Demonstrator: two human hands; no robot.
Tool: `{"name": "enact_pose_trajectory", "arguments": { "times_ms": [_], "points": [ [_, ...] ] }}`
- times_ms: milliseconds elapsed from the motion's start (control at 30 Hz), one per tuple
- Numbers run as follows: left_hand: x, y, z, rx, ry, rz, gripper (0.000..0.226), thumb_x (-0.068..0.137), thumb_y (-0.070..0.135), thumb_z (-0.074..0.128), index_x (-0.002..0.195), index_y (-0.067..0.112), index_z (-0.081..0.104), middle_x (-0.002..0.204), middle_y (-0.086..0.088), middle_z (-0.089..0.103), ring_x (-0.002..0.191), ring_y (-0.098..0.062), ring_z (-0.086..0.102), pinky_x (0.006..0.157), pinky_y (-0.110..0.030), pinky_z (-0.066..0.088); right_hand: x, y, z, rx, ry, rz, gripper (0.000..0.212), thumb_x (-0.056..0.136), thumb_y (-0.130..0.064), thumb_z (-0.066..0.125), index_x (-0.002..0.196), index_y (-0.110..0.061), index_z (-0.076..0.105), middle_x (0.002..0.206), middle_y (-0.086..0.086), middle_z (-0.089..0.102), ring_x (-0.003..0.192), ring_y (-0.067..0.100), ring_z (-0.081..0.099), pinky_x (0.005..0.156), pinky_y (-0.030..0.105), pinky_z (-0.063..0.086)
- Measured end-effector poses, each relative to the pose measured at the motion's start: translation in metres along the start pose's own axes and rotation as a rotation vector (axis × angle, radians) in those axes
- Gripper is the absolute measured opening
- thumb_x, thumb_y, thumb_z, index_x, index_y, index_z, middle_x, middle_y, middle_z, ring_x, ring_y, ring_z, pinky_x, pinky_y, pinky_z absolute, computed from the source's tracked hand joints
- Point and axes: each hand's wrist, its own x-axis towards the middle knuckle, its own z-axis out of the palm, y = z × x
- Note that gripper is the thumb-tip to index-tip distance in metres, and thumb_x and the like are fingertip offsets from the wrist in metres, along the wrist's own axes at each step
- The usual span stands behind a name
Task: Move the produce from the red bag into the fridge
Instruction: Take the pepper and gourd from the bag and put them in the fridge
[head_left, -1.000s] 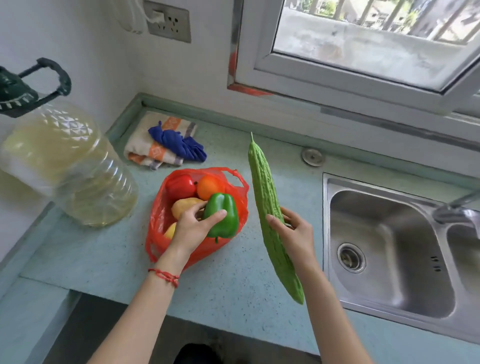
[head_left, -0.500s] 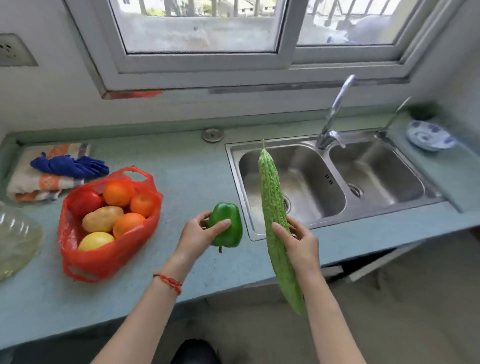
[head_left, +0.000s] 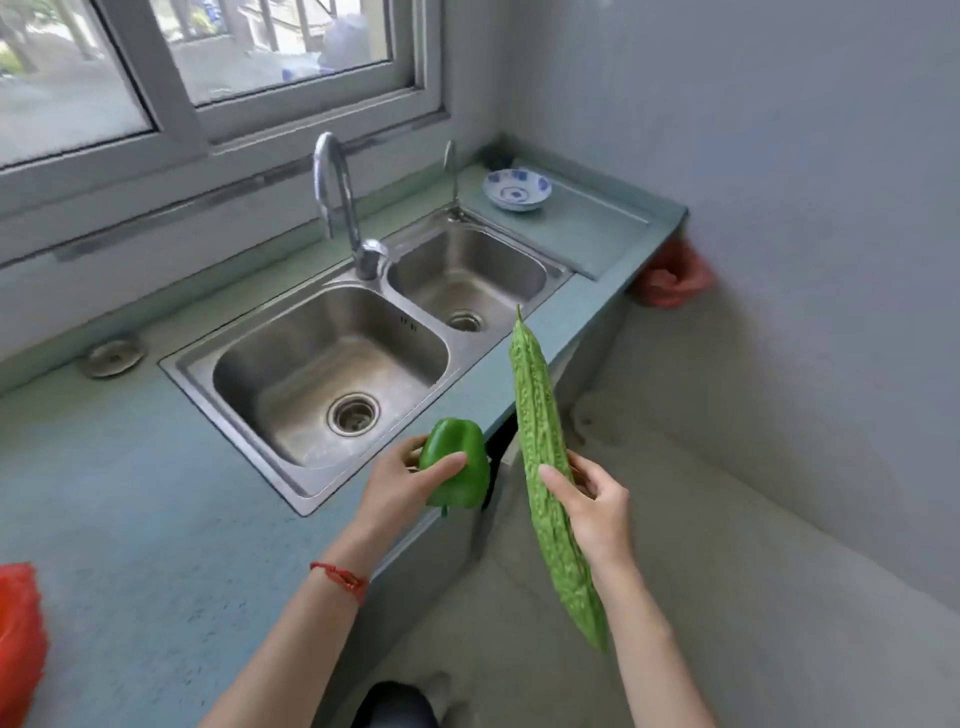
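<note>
The bitter gourd, long, warty and pale green, is probably stiff but bruisable and tip-heavy, so mid-length is the sensible hold; the right hand grasps it there, fingers wrapped around, tilted near upright beyond the counter edge. The green bell pepper, glossy, blocky and likely light and hollow, sits cupped in the left hand, thumb across its face, by the sink corner

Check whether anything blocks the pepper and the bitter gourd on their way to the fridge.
Cannot be settled: no fridge is in view. The left hand holds the pepper and the right hand the bitter gourd, both in open air off the counter edge; only bare floor shows beyond.
</note>
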Motion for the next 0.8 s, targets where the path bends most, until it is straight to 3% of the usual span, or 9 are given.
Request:
{"name": "enact_pose_trajectory", "arguments": {
  "times_ms": [200, 300, 400, 533, 667, 800],
  "points": [
    [0.023, 0.018, 0.06, 0.098, -0.301, 0.049, 0.07, 0.055, 0.046, 0.076, 0.115, 0.013, 0.06, 0.096, -0.005, 0.068, 0.083, -0.015, 0.065, 0.066, -0.024, 0.054, -0.02, 0.011, -0.054, 0.063, 0.326, 0.026, 0.023, 0.074, -0.017, 0.075, 0.096, -0.015, 0.07, 0.08, -0.007, 0.072, 0.072, 0.005, 0.066, 0.064, 0.02, 0.05],
    [0.024, 0.021, 0.088, 0.158, -0.438, 0.095, 0.057, 0.068, 0.037, 0.078, 0.117, 0.012, 0.059, 0.092, -0.001, 0.066, 0.079, -0.008, 0.063, 0.056, -0.01, 0.048, -0.037, 0.017, -0.072, 0.084, 0.472, 0.046, 0.025, 0.074, -0.017, 0.074, 0.098, -0.013, 0.07, 0.084, -0.005, 0.072, 0.071, 0.003, 0.066, 0.063, 0.018, 0.049],
    [0.019, 0.023, 0.113, 0.202, -0.557, 0.121, 0.046, 0.075, 0.028, 0.074, 0.116, 0.012, 0.059, 0.092, -0.001, 0.065, 0.079, -0.006, 0.061, 0.055, -0.006, 0.046, -0.058, 0.021, -0.088, 0.113, 0.604, 0.052, 0.022, 0.075, -0.018, 0.074, 0.097, -0.015, 0.07, 0.085, -0.005, 0.072, 0.072, 0.002, 0.066, 0.064, 0.018, 0.048],
    [0.004, 0.024, 0.147, 0.234, -0.706, 0.113, 0.054, 0.068, 0.037, 0.077, 0.115, 0.015, 0.06, 0.095, -0.002, 0.067, 0.084, -0.011, 0.063, 0.065, -0.016, 0.047, -0.089, 0.026, -0.111, 0.151, 0.76, 0.058, 0.019, 0.076, -0.016, 0.073, 0.095, -0.018, 0.07, 0.084, -0.007, 0.072, 0.074, 0.003, 0.067, 0.063, 0.016, 0.049],
    [-0.016, 0.022, 0.181, 0.283, -0.825, 0.12, 0.079, 0.044, 0.058, 0.069, 0.112, 0.019, 0.062, 0.098, -0.001, 0.069, 0.089, -0.013, 0.065, 0.074, -0.023, 0.049, -0.119, 0.031, -0.137, 0.175, 0.887, 0.068, 0.018, 0.077, -0.019, 0.072, 0.095, -0.016, 0.071, 0.086, -0.004, 0.073, 0.078, 0.007, 0.067, 0.063, 0.017, 0.048],
    [-0.045, 0.021, 0.226, 0.32, -0.936, 0.143, 0.079, 0.044, 0.058, 0.069, 0.112, 0.018, 0.061, 0.098, -0.001, 0.069, 0.09, -0.015, 0.065, 0.081, -0.03, 0.052, -0.147, 0.034, -0.172, 0.202, 1.007, 0.06, 0.014, 0.078, -0.016, 0.071, 0.092, -0.017, 0.07, 0.083, -0.006, 0.072, 0.072, 0.001, 0.066, 0.06, 0.012, 0.048]
  ]
}}
